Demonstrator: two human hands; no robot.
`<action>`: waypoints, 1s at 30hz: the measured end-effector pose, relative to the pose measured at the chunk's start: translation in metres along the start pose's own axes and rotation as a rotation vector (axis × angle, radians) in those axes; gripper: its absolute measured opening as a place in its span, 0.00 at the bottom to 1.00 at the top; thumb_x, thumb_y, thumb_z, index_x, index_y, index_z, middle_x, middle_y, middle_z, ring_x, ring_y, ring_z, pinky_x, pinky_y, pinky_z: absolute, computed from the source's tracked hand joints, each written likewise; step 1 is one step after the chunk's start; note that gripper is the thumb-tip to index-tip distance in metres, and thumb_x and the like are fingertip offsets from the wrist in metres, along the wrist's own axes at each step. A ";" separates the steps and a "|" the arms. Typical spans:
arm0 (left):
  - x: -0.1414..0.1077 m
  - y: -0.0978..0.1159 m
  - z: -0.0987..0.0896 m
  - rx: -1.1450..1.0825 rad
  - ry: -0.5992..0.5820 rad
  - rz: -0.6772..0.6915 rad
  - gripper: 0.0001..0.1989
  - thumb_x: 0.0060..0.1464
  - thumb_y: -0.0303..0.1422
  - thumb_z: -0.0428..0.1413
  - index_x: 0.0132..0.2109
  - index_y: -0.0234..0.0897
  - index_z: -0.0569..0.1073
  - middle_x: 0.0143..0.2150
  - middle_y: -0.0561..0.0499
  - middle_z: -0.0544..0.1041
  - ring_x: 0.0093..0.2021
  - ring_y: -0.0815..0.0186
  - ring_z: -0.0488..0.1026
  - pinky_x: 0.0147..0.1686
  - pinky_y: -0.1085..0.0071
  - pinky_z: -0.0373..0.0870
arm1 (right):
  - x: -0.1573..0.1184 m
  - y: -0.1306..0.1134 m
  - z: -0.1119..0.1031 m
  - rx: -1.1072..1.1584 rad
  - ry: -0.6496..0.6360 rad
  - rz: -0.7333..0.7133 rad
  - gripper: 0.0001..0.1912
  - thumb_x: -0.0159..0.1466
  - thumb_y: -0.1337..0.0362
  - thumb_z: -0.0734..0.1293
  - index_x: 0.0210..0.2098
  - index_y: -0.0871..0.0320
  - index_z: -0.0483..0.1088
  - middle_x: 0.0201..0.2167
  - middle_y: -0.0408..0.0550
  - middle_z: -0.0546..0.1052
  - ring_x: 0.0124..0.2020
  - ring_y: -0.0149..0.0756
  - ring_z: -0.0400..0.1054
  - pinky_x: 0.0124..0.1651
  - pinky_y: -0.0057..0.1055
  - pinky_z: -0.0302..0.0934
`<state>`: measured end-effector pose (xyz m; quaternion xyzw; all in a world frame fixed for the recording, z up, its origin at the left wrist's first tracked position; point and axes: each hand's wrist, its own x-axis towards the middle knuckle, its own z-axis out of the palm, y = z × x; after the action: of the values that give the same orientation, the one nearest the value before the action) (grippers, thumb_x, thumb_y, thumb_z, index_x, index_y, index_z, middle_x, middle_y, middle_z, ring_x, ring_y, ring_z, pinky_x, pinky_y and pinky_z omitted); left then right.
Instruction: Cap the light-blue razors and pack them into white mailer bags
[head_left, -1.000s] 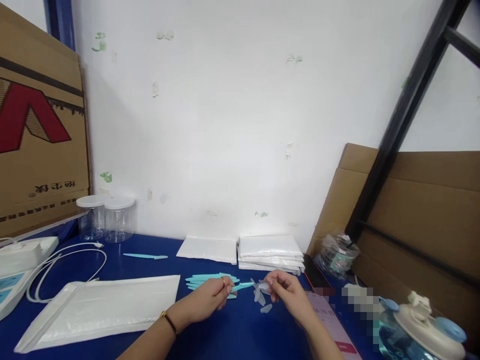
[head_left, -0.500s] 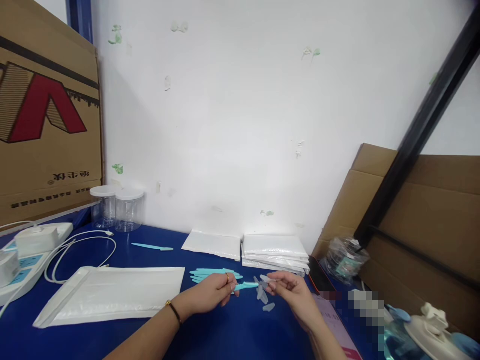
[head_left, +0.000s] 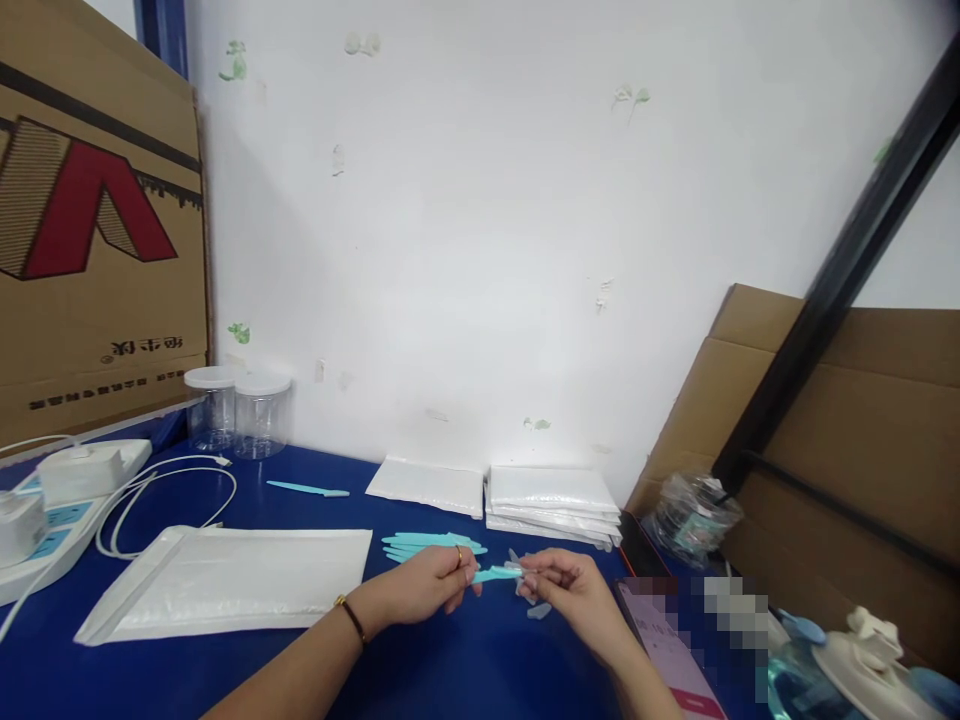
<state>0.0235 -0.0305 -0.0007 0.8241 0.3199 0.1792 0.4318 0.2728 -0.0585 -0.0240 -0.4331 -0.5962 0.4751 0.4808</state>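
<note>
My left hand (head_left: 433, 583) pinches a turquoise eyebrow razor (head_left: 495, 574), its blade end pointing right. My right hand (head_left: 568, 600) has its fingers closed on a small clear blade cap (head_left: 523, 571) at the tip of that razor. How far the cap covers the blade I cannot tell. Beneath and beside the right fingers lie several loose translucent caps (head_left: 538, 611), partly hidden. Behind my left hand is a pile of turquoise razors (head_left: 427, 543). One single razor (head_left: 307, 488) lies apart, farther left on the blue table (head_left: 450, 670).
A large white padded mailer (head_left: 240, 580) lies at left, with smaller mailers (head_left: 551, 490) stacked against the wall. Two clear jars (head_left: 261, 420), a power strip (head_left: 97, 510) and a white cable (head_left: 124, 495) are farther left. A phone (head_left: 664, 640) lies right of my right hand.
My right hand has moved slightly left, bringing the clear cap from beside the razor to its blade end. The left hand keeps its hold on the razor.
</note>
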 end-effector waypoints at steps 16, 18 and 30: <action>0.000 0.001 0.008 -0.022 -0.047 -0.003 0.17 0.61 0.41 0.39 0.38 0.38 0.69 0.21 0.58 0.65 0.24 0.71 0.62 0.30 0.76 0.61 | -0.004 -0.004 0.013 -0.072 -0.123 0.026 0.13 0.53 0.59 0.72 0.34 0.60 0.76 0.23 0.48 0.78 0.25 0.33 0.71 0.29 0.27 0.62; -0.001 0.002 0.014 -0.019 -0.092 -0.020 0.14 0.60 0.38 0.40 0.37 0.39 0.68 0.21 0.58 0.66 0.24 0.72 0.63 0.29 0.77 0.62 | -0.006 -0.007 0.008 -0.093 -0.218 0.081 0.13 0.52 0.59 0.73 0.33 0.61 0.76 0.23 0.48 0.77 0.25 0.33 0.70 0.29 0.27 0.61; -0.007 0.007 0.021 0.510 0.093 -0.057 0.06 0.47 0.34 0.56 0.35 0.44 0.73 0.35 0.55 0.74 0.35 0.66 0.70 0.32 0.74 0.61 | -0.006 -0.009 -0.045 -0.640 -0.081 0.045 0.02 0.54 0.68 0.68 0.28 0.60 0.72 0.23 0.41 0.67 0.24 0.28 0.59 0.26 0.23 0.53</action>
<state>0.0332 -0.0505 -0.0066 0.8879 0.3972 0.1184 0.1998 0.3174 -0.0592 -0.0119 -0.5561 -0.7244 0.2908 0.2854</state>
